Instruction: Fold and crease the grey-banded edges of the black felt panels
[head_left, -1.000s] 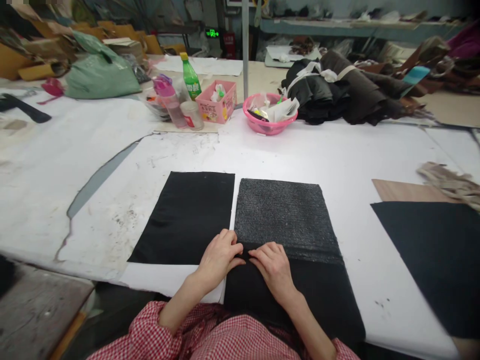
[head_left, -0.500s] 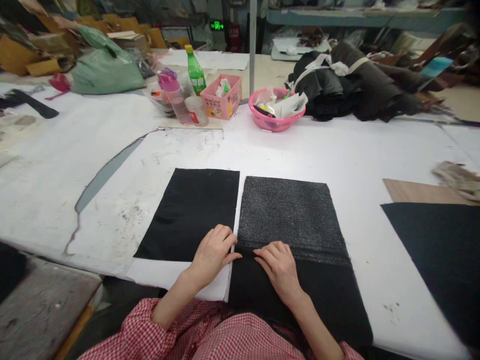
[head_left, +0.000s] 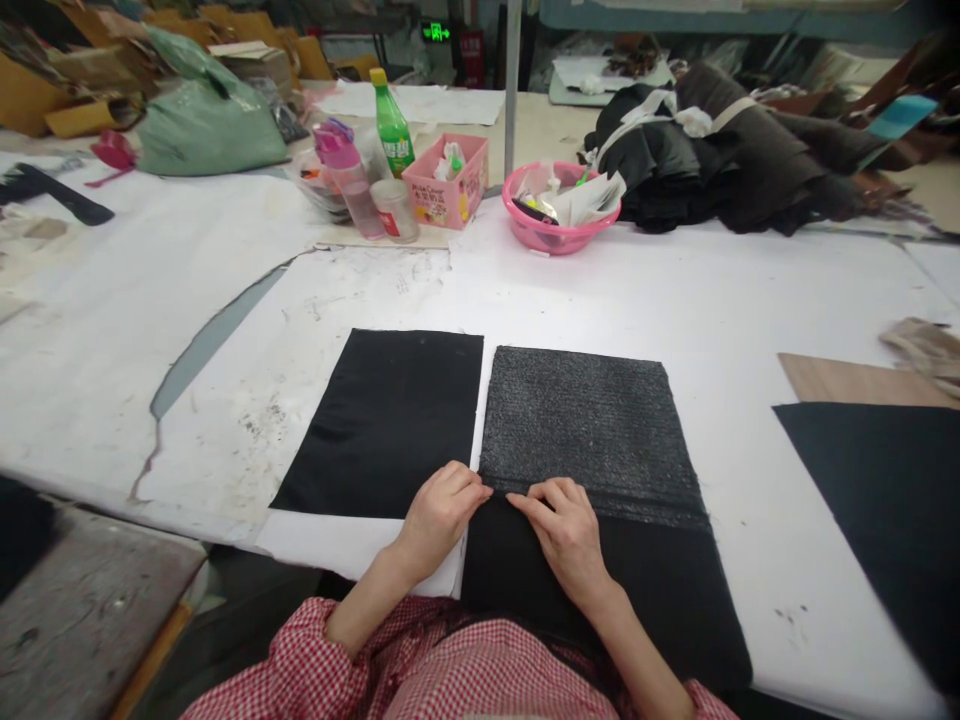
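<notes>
A long black fabric panel [head_left: 600, 590] lies in front of me, its far half [head_left: 585, 425] grey-flecked and coarse, its near half smooth. A folded seam-like ridge crosses it where the two halves meet. At the left end of this ridge my left hand [head_left: 442, 515] pinches the panel's edge between thumb and fingers. My right hand [head_left: 564, 530] pinches the same ridge a little to the right, palm over the smooth half. Left of the panel, a smooth black fabric piece [head_left: 397, 420] lies flat, close to my left hand.
Behind are a pink basin [head_left: 559, 235], a pink box [head_left: 446, 190], a green bottle [head_left: 392, 130] and a pink-lidded bottle [head_left: 349, 185]. Another dark fabric sheet [head_left: 885, 490] lies at right. White paper [head_left: 210, 420] with a torn gap covers the table. Dark rolled material [head_left: 750, 160] sits back right.
My left hand has moved slightly right and its thumb and fingers have closed together on the panel's edge. My right hand stays at the ridge. The view has shifted slightly.
</notes>
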